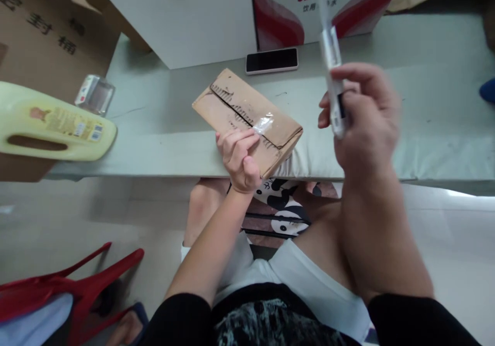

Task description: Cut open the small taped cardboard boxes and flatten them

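A flat brown cardboard parcel (247,116) with a torn zip strip and a patch of clear tape lies tilted at the near edge of a pale table (425,103). My left hand (240,158) is closed on the parcel's near corner, fingers curled over its top. My right hand (363,114) is raised to the right of the parcel, closed around a slim white utility knife (333,78) that points up and away. The knife is blurred, and its blade is hard to make out.
A black phone (271,60) lies face up behind the parcel. A yellow jug (54,129) lies on its side at the left, by a small clear box (95,94). Cardboard boxes (46,31) and a red-and-white carton (320,5) stand behind. A red chair (77,284) is lower left.
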Motion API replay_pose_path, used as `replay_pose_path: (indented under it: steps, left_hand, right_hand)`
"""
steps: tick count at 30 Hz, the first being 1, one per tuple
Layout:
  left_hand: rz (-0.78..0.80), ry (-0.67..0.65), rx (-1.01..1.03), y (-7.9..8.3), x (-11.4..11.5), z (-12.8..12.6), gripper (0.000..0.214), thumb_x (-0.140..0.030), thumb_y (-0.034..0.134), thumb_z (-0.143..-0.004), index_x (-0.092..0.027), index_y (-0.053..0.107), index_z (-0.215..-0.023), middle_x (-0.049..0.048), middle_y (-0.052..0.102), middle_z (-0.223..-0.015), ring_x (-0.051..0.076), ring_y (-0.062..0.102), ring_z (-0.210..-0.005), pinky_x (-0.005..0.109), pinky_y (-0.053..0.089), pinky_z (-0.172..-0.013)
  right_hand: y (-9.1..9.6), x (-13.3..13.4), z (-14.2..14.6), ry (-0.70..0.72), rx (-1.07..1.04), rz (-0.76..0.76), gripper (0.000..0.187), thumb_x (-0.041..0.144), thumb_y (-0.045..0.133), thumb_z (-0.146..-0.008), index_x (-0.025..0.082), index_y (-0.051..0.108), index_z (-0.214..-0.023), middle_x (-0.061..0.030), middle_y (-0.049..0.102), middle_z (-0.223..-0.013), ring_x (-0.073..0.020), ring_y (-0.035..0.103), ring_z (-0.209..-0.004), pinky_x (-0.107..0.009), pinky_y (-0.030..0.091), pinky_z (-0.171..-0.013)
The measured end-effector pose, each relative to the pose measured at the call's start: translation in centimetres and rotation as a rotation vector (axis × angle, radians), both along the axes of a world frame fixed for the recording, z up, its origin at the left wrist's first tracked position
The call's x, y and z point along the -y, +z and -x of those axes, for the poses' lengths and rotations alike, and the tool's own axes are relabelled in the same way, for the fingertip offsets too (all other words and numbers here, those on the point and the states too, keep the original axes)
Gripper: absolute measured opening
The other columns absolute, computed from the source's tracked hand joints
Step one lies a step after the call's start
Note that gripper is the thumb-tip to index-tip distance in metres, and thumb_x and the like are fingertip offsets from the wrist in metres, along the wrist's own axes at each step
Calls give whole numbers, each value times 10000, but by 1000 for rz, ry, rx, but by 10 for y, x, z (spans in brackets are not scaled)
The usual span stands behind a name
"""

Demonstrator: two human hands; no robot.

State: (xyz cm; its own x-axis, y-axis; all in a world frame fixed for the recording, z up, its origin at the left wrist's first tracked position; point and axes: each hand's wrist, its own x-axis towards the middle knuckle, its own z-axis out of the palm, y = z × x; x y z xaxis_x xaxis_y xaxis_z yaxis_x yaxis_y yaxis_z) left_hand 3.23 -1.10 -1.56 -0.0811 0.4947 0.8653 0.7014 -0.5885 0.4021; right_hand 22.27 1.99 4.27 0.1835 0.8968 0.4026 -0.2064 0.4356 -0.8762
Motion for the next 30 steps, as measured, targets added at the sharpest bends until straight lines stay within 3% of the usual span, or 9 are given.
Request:
replay_pose_path:
  steps: [2, 4, 7, 10, 12, 15, 21, 25, 30]
  left_hand:
    - [-7, -11, 35, -1, 0, -2, 390, -360, 296, -962, -247, 669, -952, 52, 682, -971, 235, 606, -989, 467, 377, -1090]
    - [13, -10, 51, -1, 0, -3, 368, -364, 313, -960, -257, 665, -956, 58, 672, -1000, 241, 599, -1013, 468, 365, -1104]
    - [15, -9, 32, -1, 2, -2, 365, -357, 304, -959, -263, 656, -938, 57, 690, -1011, 249, 600, -1045, 473, 373, -1098]
    - [27, 16, -12, 1, 3, 0, 387, -350, 286, -959, -246, 655, -910, 54, 706, -974, 248, 610, -1044, 482, 383, -1086]
    - [45, 34, -32, 1, 4, 1, 405, -362, 278, -962, -235, 659, -903, 58, 699, -945, 246, 613, -1029, 484, 383, -1088]
    - [64, 49, -30, 1, 6, 2, 428, -389, 268, -969, -228, 659, -908, 69, 685, -956, 244, 612, -1028, 483, 386, -1090]
    - [79, 65, -56, 0, 6, 1, 466, -416, 230, -984, -229, 648, -904, 71, 673, -927, 244, 618, -992, 488, 419, -1054]
    - [100, 70, -59, 1, 5, 2, 494, -441, 215, -983, -230, 651, -888, 77, 678, -920, 248, 620, -984, 500, 419, -1056]
    - [56, 25, -34, 2, 4, 2, 442, -404, 253, -976, -231, 651, -888, 69, 684, -925, 239, 627, -971, 491, 419, -1065]
  right_hand:
    - [16, 6, -1, 104, -96, -81, 305, 307, 543, -813, 256, 741, -1040, -32, 687, -821, -170, 626, -640, -308, 476, -500]
    - [21, 6, -2, 96, -49, -97, 341, 432, 559, -822, 281, 712, -1086, -46, 674, -879, -204, 646, -715, -338, 482, -540]
    - [14, 2, 3, 3, 104, -106, 305, 497, 717, -781, 339, 664, -1037, 9, 567, -751, -160, 511, -575, -320, 403, -530]
    - [3, 4, 15, -6, 113, -153, 206, 477, 740, -823, 294, 646, -826, 40, 457, -633, -120, 372, -497, -300, 308, -499]
    - [-1, 8, 22, -21, 171, -156, 254, 462, 642, -916, 264, 623, -758, 38, 458, -605, -115, 382, -491, -296, 313, -502]
    - [1, 16, 26, -39, 341, -145, 225, 404, 565, -957, 252, 666, -825, 29, 515, -601, -122, 445, -497, -300, 368, -505]
    - [14, 25, 21, -67, 579, -302, 164, 172, 569, -842, 239, 647, -714, 16, 621, -584, -118, 513, -480, -290, 430, -498]
    - [15, 26, 19, -51, 697, -327, 151, 174, 548, -805, 229, 652, -710, 5, 660, -613, -115, 519, -473, -283, 444, -508]
    - [13, 25, 21, -45, 688, -311, 145, 173, 547, -782, 219, 631, -672, 12, 639, -583, -108, 505, -466, -271, 433, -507]
